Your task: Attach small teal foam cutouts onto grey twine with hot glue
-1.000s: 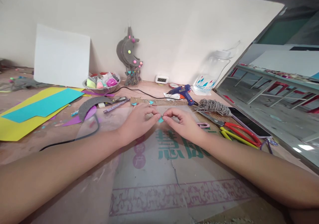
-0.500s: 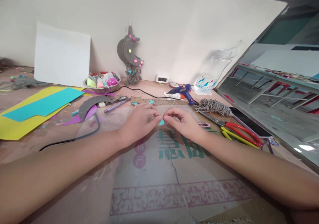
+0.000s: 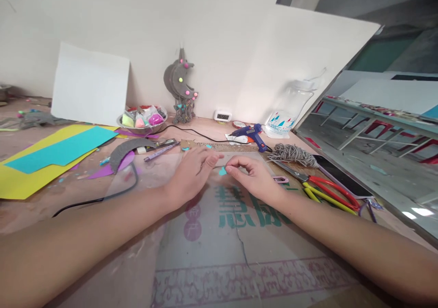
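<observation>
Between the thumb and forefinger of my right hand [image 3: 253, 175] is pinched a small turquoise heart-like foam piece [image 3: 222, 171], over the printed plastic sheet [image 3: 205, 262]. Just to the left, my left hand [image 3: 191, 173] has its fingers stretched out and thumb apart, holding nothing that I can see; it is not touching the piece. Beyond my fingertips lies a brown cardboard strip [image 3: 236, 147] with small turquoise bits on it.
At right are a blue glue gun [image 3: 251, 133], grey yarn [image 3: 294, 155], red-handled scissors [image 3: 335, 191] and a phone [image 3: 342, 175]. Leftward lie turquoise foam [image 3: 65, 148], a grey crescent [image 3: 128, 150] and a bowl of clay packs [image 3: 160, 127]. A moon ornament [image 3: 179, 80] hangs behind.
My left hand has let go of the turquoise piece and its fingers have spread, drawing slightly left. My right hand keeps its pinch. The camera view has tilted up slightly.
</observation>
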Available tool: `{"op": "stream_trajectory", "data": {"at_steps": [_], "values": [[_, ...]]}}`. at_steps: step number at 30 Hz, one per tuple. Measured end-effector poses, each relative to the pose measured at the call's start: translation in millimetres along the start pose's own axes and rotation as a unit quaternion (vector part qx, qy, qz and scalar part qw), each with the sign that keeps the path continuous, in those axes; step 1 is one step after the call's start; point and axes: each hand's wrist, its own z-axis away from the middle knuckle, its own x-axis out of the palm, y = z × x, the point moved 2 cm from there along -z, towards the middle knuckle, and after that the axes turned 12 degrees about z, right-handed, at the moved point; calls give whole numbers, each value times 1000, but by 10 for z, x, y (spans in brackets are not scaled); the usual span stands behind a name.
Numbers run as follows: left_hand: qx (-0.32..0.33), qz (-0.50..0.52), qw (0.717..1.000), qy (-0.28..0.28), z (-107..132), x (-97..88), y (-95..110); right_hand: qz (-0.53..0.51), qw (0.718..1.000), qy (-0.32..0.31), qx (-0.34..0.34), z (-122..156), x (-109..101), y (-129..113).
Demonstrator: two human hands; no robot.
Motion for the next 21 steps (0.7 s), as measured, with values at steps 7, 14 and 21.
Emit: {"op": "stream_trajectory", "data": {"at_steps": [7, 14, 21], "values": [[-33, -34, 998, -47, -6, 42, 30, -17, 999, 31, 19, -14, -22, 53], [-56, -19, 997, -39, -19, 46, -12, 45, 999, 1, -14, -54, -202, -27], [-77, 0, 996, -44, 2, 38, 1, 261, 954, -134, 60, -202, -1342, 248]]}}
